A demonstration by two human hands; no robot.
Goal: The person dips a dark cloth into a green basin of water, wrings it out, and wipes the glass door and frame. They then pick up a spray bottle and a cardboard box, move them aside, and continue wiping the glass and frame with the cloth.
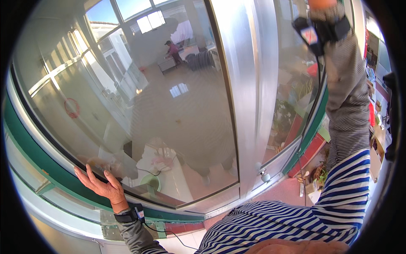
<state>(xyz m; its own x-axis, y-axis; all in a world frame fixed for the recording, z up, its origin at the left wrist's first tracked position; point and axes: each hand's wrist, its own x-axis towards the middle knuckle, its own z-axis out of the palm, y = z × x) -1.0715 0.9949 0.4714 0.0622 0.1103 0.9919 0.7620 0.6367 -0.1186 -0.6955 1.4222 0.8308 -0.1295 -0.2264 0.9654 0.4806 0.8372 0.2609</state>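
Note:
My left hand (100,186) is at the lower left, its fingers spread and nothing in it. It rests on or just in front of the edge of a large glass pane (182,114); whether it presses on the glass I cannot tell. My right arm reaches up along the right side, and only a sliver of my right hand (322,3) shows at the top edge. Its fingers are out of the picture, so what it holds or touches is hidden. Beside that arm stands a pale metal frame post (241,84). Both wrists wear black straps with small cabled devices.
A green frame (55,182) borders the glass on the left. A round knob (264,176) sits low on the right panel. Behind or mirrored in the glass are a seated person (172,50), a desk and a green basin (150,183). Potted plants (319,174) stand at the right.

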